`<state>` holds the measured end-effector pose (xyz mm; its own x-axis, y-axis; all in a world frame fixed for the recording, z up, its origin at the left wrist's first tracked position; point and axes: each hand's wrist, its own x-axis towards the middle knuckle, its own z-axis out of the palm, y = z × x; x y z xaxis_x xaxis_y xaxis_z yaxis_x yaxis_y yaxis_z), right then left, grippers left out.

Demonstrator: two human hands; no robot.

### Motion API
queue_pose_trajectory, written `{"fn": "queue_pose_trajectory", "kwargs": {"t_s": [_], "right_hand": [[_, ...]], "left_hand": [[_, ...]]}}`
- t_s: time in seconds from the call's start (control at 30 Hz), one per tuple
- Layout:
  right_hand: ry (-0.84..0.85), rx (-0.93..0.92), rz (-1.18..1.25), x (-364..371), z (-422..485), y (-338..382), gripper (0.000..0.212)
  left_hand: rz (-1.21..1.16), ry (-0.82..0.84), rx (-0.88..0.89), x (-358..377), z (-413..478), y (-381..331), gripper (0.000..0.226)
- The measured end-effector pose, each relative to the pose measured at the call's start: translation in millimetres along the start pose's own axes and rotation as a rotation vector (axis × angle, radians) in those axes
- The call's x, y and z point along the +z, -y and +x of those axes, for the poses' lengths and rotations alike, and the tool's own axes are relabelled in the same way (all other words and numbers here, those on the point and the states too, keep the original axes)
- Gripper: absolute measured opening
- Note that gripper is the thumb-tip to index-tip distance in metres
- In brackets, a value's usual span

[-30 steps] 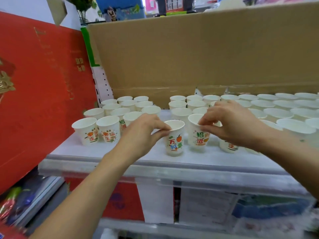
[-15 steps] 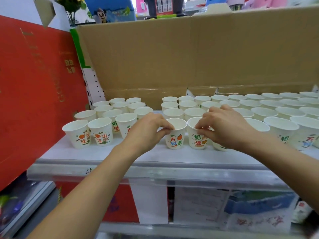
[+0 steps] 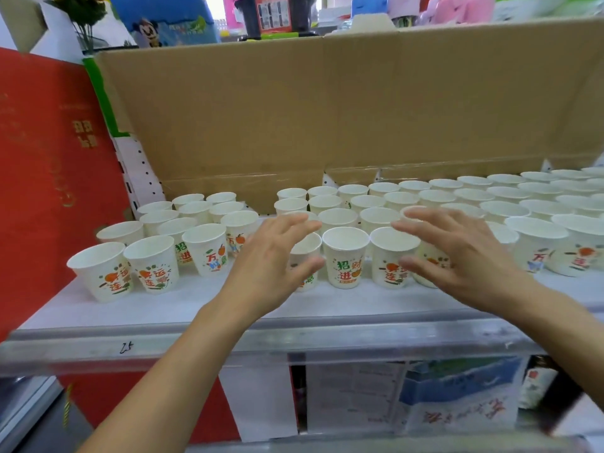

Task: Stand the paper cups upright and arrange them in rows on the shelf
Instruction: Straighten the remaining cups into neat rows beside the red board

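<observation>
In front of the cardboard box (image 3: 327,109), the shelf (image 3: 228,305) carries the paper cups (image 3: 346,256), all upright in rows. I judge the left group needs tidying. My left hand (image 3: 271,256) and right hand (image 3: 464,256) hover spread over the front row, empty.

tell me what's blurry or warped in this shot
Head view: the left hand and right hand blur at the fingertips; the front cups read fairly sharp; the shelf edge bows from the wide lens; the lower right corner smears; light is soft, no hard glare.
</observation>
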<state>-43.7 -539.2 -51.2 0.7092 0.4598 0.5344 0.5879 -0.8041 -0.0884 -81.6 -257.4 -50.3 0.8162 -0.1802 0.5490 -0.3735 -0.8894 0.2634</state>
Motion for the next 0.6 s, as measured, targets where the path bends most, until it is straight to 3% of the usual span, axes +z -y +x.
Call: {"fn": "queue_pose_trajectory", "kwargs": {"t_s": [0.1,0.27,0.5,0.6], "right_hand": [[0.054,0.001,-0.05,13,-2,-5,0.054],[-0.024,0.04,-0.067,23,2,-5,0.042],[-0.18,0.123,-0.043,0,-23,-32,0.054],[-0.139,0.143,-0.087,-8,-35,-50,0.058]], "left_hand": [[0.038,0.027,0.009,8,1,-3,0.057],[0.082,0.012,0.024,12,3,-9,0.059],[0.056,-0.041,0.157,28,15,-40,0.055],[0.065,-0.023,0.166,38,22,-52,0.055]]}}
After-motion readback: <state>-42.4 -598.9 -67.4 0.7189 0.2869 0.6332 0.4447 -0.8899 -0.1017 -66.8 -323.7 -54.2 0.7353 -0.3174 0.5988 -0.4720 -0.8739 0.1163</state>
